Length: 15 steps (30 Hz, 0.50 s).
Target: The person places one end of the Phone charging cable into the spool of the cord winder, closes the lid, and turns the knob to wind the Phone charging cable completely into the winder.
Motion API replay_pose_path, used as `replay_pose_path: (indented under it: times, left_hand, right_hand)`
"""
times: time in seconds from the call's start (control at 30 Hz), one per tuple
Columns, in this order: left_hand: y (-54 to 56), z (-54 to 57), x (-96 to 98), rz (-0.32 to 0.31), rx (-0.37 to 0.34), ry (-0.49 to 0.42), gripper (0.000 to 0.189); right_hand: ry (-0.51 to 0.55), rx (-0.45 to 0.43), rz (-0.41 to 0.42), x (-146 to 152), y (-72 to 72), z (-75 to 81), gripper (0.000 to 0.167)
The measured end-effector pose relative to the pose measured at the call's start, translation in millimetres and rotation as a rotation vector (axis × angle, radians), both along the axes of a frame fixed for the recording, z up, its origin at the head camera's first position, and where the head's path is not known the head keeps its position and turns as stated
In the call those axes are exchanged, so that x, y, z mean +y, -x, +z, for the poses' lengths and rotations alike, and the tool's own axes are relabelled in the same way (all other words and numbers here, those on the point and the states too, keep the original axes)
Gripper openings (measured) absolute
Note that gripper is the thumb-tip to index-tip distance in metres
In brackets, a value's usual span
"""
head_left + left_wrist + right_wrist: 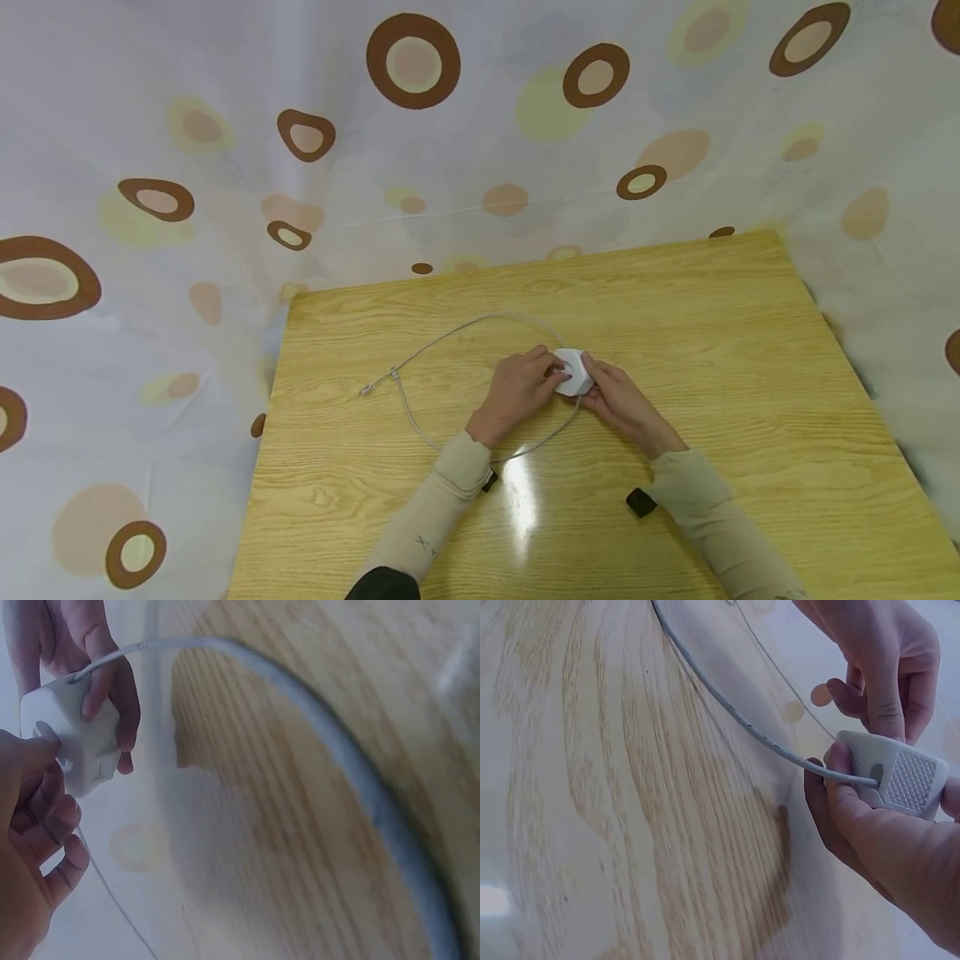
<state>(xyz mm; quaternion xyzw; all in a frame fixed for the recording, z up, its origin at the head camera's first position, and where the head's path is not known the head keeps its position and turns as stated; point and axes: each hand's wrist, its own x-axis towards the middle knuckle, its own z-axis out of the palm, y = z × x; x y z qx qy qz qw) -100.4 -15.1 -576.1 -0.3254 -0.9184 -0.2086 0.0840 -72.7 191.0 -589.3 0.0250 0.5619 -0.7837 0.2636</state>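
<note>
A white hexagonal cable winder (579, 380) is between my two hands above the table. My right hand (624, 408) grips its right side, with fingers wrapped beneath it. In the right wrist view, the winder (913, 781) shows dimpled side faces, and a grey-white cable (742, 724) leaves a slot in its edge. My left hand (517, 387) has bent fingers at the round middle of its face, seeming to pinch there. The cable (444, 337) comes out at both ends and makes a wide loop. Its connector end (366, 389) lies at the left.
The wood-grain table (330, 500) lies under both arms. A white curtain (465, 150) with brown and yellow rounds hangs behind it and at its sides. Small black blocks (641, 502) sit at both wrists. The cable loop runs over the table under my left forearm.
</note>
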Motion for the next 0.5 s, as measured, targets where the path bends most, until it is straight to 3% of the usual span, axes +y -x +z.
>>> replay_pose_path:
  times: [0.33,0.43,0.5]
  left_hand:
    - [-9.1,-5.9,7.8,0.116,-0.028,-0.069,0.013]
    - [-9.5,-5.9,11.3,0.166,-0.091,-0.080,0.015]
    - [-8.9,-4.8,13.6,0.204,-0.173,-0.105,0.018]
  right_hand:
    - [0.033,-0.043,-0.058,-8.4,-2.7,-3.6,0.077]
    - [0.048,-0.060,-0.096,-11.6,-3.5,-4.5,0.070]
    - [0.051,-0.065,-0.115,-13.4,-4.2,-4.4,0.060]
